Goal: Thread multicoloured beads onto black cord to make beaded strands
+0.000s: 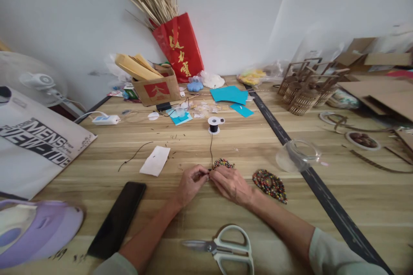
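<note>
Both hands meet over the middle of the table, fingertips pinched close together. My left hand (191,184) is closed on the dark cord (211,150), which runs up to a white spool (214,125) wound with black. Beside it, my right hand (231,184) is also closed at the cord, its fingers covering the end. Just behind the right hand lies a small heap of multicoloured beads (223,163), partly hidden by it. A coiled strand of similar beads (270,185) rests to the right of that hand. White-handled scissors (222,247) lie in front of me.
A black phone (118,219) and a purple iron-like object (41,232) lie at left. White paper (155,161) and a loose cord piece (134,154) sit left of the spool. A clear plastic container (297,154) and small bamboo baskets (305,94) stand at right.
</note>
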Demonstrator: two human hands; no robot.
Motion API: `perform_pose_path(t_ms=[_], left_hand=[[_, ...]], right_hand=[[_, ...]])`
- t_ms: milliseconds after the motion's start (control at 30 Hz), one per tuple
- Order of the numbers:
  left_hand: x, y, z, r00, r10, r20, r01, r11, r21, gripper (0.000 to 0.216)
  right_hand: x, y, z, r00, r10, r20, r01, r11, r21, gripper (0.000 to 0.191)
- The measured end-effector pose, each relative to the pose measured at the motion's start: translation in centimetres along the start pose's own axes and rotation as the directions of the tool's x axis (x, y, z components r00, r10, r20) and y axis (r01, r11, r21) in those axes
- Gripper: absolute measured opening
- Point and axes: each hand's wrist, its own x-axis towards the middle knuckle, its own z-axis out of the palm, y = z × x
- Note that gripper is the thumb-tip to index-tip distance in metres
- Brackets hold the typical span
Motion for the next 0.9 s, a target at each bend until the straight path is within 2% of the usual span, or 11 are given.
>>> perform_pose_path(t_ms=[233,400,467,600,733,900], left_hand=[[-0.2,1.2,-0.3,0.992,0.128,0.009,-0.128,0.98,0.152,0.01],[-0.4,0.9,0.0,0.979,0.191,0.073,-0.201,0.961,0.189,0.01],[-0.5,0.6,0.2,0.984,0.162,0.079,-0.173,0.971,0.162,0.01],[-0.2,0.1,0.2,0.999,0.02,0.037,-0.02,1.0,0.019,0.01],[0.5,0.2,-0.2,0.995,-0.088,-0.037,0.083,0.99,-0.115,0.016],[0.9,0.6,-0.8,0.986,-0.165,-0.013,0.16,0.971,-0.176,0.024]], right_hand=[[0.0,0.1,-0.1,0.999,-0.036,-0.001,0.036,0.998,-0.053,0.022],[0.0,0.1,-0.1,0.999,0.049,0.01,-0.049,0.998,0.038,0.019],[0.0,0.1,0.0,0.993,0.121,0.009,-0.121,0.986,0.115,0.018],[0.4,0.1,0.0,0.966,0.257,-0.005,-0.242,0.916,0.321,0.014],[0.8,0.0,-0.3,0.955,0.296,-0.023,-0.251,0.846,0.471,0.01],[0.8,0.1,-0.3,0.944,0.328,-0.042,-0.267,0.829,0.492,0.008]])
